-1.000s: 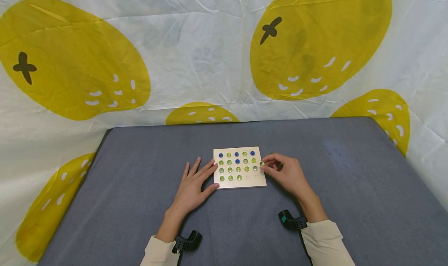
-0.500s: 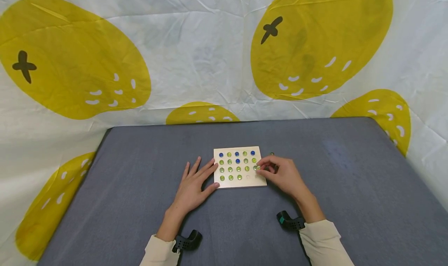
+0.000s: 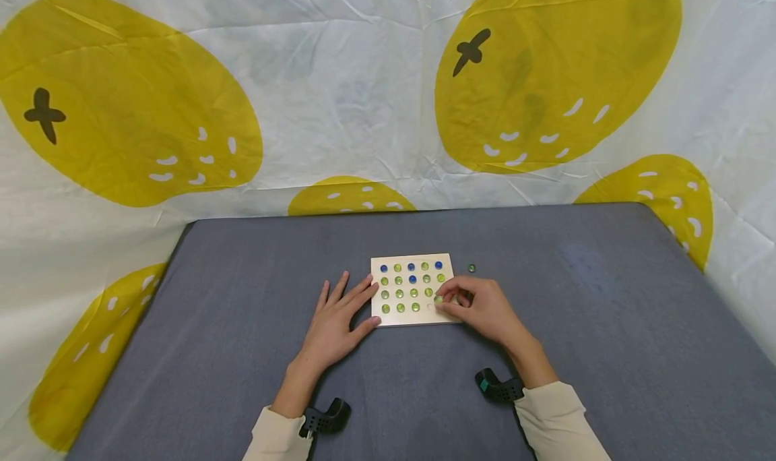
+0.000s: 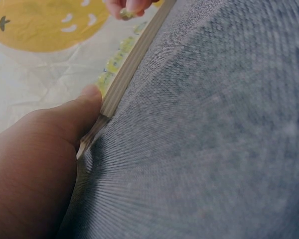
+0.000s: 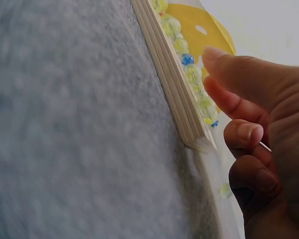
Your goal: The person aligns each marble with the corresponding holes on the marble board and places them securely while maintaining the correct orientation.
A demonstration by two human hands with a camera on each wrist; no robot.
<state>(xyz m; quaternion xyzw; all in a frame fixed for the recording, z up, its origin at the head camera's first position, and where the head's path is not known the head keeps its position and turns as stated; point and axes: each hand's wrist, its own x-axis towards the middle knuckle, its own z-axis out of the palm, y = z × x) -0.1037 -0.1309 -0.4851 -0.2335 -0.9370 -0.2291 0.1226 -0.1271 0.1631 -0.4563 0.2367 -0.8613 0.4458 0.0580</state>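
A pale wooden board (image 3: pixel 400 318) lies flat, with rows of round hollows holding yellow-green glass marbles (image 3: pixel 399 293) and several blue ones (image 3: pixel 413 280). My left hand (image 3: pixel 330 333) rests against the board's left side, fingers spread and straight, its thumb at the near left corner. Over the board's near right part, my right hand (image 3: pixel 485 309) pinches a green marble (image 3: pixel 438 300) between thumb and index finger; this marble also shows in the left wrist view (image 4: pixel 125 14). Just left of those fingertips a bare hollow is visible. The right hand covers the board's near right corner.
One loose green marble (image 3: pixel 471 268) sits on the grey cloth-covered table (image 3: pixel 242 299), just beyond the board's right edge. Behind the table hangs a white curtain (image 3: pixel 345 97) with large yellow fruit prints.
My right hand has carried the pinched marble leftward and nearer from the board's right edge to above its near right part. The loose marble behind has come into full view. My left hand stays put.
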